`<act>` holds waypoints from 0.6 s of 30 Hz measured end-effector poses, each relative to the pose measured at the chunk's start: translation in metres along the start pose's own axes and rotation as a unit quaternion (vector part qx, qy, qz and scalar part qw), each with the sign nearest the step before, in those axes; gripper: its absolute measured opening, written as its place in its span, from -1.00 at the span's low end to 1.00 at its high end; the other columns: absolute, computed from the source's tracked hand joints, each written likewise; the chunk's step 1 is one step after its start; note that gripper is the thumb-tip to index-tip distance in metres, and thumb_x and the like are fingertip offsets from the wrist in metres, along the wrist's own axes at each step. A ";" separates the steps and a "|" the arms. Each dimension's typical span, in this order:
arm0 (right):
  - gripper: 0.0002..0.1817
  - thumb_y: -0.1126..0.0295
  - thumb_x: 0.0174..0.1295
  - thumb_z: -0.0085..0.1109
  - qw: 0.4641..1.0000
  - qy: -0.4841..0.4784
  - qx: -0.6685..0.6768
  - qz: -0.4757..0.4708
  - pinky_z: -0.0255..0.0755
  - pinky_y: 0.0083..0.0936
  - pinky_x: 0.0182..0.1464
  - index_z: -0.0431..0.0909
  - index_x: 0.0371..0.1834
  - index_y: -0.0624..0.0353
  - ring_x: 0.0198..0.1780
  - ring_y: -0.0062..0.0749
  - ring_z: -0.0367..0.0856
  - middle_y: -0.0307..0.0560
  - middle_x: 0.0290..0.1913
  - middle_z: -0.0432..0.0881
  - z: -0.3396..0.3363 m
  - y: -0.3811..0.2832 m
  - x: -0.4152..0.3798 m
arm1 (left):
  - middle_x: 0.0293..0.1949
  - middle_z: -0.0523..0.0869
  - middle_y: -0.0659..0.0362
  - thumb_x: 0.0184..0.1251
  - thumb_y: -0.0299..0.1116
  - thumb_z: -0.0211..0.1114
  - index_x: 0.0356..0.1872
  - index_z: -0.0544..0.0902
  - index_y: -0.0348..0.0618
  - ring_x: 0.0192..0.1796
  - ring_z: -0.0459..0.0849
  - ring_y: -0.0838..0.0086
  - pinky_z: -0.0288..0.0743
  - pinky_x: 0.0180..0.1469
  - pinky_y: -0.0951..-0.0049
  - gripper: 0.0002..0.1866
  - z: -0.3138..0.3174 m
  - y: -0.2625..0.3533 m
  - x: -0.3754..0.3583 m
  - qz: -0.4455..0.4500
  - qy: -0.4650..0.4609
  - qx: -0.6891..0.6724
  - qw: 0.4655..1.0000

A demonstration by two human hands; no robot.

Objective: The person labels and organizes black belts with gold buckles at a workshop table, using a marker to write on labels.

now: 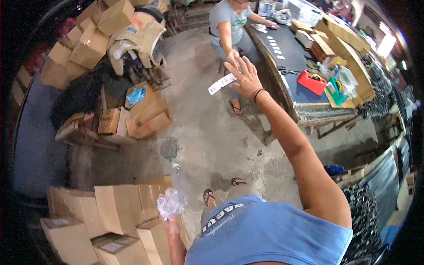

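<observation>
My right hand [247, 79] reaches forward at the upper middle with its fingers spread. A white printed label strip [217, 86] lies by its thumb and palm; which hand supports the strip is unclear. Just beyond my fingers is the hand [232, 54] of a co-worker, overlapping them in view. Low on the left, my left hand [172, 224] is closed around a bunch of clear crumpled plastic [172, 203], which hides most of its fingers.
Cardboard boxes [117, 207] are stacked at lower left, with more at upper left. At right, a worktable [289, 53] holds white pieces in a row, black scissors [289, 70], a red tape dispenser [312, 82] and a green one [335, 91]. The co-worker [227, 22] is behind its left edge.
</observation>
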State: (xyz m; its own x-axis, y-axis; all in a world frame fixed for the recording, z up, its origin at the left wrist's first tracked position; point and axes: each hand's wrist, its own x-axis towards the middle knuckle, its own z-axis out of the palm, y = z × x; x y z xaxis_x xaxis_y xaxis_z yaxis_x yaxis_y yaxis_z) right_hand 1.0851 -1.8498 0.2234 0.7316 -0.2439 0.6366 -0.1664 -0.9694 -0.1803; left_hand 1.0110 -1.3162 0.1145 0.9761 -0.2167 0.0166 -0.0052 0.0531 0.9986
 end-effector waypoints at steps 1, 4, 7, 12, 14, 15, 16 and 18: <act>-0.32 0.45 -0.05 0.27 0.997 -0.042 -0.063 -0.030 0.00 0.03 0.39 0.39 0.26 -0.08 0.43 0.10 0.02 0.07 0.41 0.10 0.005 0.006 0.005 | 0.09 0.54 0.13 0.06 0.22 0.38 0.18 0.42 -0.28 0.16 0.49 0.35 0.40 0.21 0.27 -0.16 0.014 0.012 -0.007 -0.004 0.014 0.007 1.000; -0.47 0.39 0.01 0.23 0.988 -0.091 -0.071 -0.105 0.01 0.13 0.34 0.40 0.13 -0.02 0.36 0.08 0.13 0.09 0.30 0.22 0.012 0.002 0.005 | 0.09 0.55 0.02 0.41 -0.03 0.02 0.16 0.44 -0.38 0.13 0.49 0.32 0.35 0.17 0.31 -0.43 0.071 0.062 -0.013 -0.182 0.120 0.163 0.962; -0.73 0.27 0.15 0.16 0.975 -0.105 0.114 -0.159 0.22 0.11 0.11 0.37 -0.20 0.15 -0.02 0.07 0.48 0.12 -0.13 0.54 0.009 -0.038 -0.011 | 0.04 0.56 0.01 0.49 -0.19 -0.08 0.12 0.48 -0.39 0.06 0.50 0.35 0.35 0.11 0.33 -0.55 0.084 0.033 -0.022 -0.171 0.168 0.230 0.943; -0.63 0.08 0.36 -0.02 0.823 -0.333 0.456 0.055 0.36 -0.05 -0.41 0.26 -0.29 0.20 -0.44 0.25 0.48 0.24 -0.44 0.52 0.017 -0.118 -0.054 | -0.08 0.59 0.12 0.42 -0.38 0.00 0.07 0.50 -0.35 -0.05 0.52 0.45 0.39 0.04 0.42 -0.68 0.120 0.072 -0.047 -0.091 0.208 0.204 0.952; -0.70 0.16 0.40 -0.07 0.786 -0.347 0.510 0.039 0.38 -0.17 -0.43 0.27 -0.25 0.22 -0.49 0.02 0.56 0.11 -0.45 0.54 0.046 -0.132 -0.074 | -0.11 0.61 0.15 0.40 -0.42 0.01 0.06 0.51 -0.34 -0.07 0.53 0.48 0.40 0.02 0.45 -0.70 0.123 0.076 -0.058 -0.056 0.238 0.149 0.958; -0.75 0.22 0.39 -0.08 0.732 -0.357 0.576 0.071 0.39 -0.27 -0.45 0.29 -0.22 0.21 -0.49 -0.16 0.57 0.01 -0.45 0.55 0.054 -0.143 -0.082 | -0.13 0.61 0.18 0.39 -0.45 0.02 0.05 0.51 -0.32 -0.09 0.54 0.52 0.41 0.00 0.48 -0.72 0.122 0.077 -0.063 -0.045 0.258 0.142 0.954; -0.79 0.27 0.39 -0.09 0.673 -0.365 0.635 0.107 0.40 -0.36 -0.47 0.30 -0.19 0.21 -0.49 -0.34 0.59 -0.08 -0.45 0.55 0.056 -0.151 -0.088 | -0.15 0.61 0.22 0.39 -0.47 0.03 0.03 0.52 -0.30 -0.11 0.54 0.56 0.41 -0.01 0.51 -0.74 0.121 0.078 -0.070 -0.034 0.275 0.136 0.951; -0.82 0.31 0.38 -0.09 0.619 -0.419 0.652 0.127 0.42 -0.45 -0.47 0.31 -0.15 0.22 -0.46 -0.45 0.58 -0.13 -0.42 0.54 0.051 -0.157 -0.091 | -0.14 0.61 0.23 0.37 -0.48 0.04 0.03 0.52 -0.29 -0.11 0.53 0.57 0.41 -0.01 0.51 -0.74 0.117 0.077 -0.083 -0.041 0.293 0.097 0.950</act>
State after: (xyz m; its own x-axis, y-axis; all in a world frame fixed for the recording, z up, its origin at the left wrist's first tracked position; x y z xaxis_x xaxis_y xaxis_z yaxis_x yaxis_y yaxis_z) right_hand 1.0781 -1.6736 0.1552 0.9683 0.2447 -0.0505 -0.0711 0.0761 -0.9946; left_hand 0.9041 -1.4081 0.1962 0.9279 0.3711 -0.0359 0.0914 -0.1330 0.9869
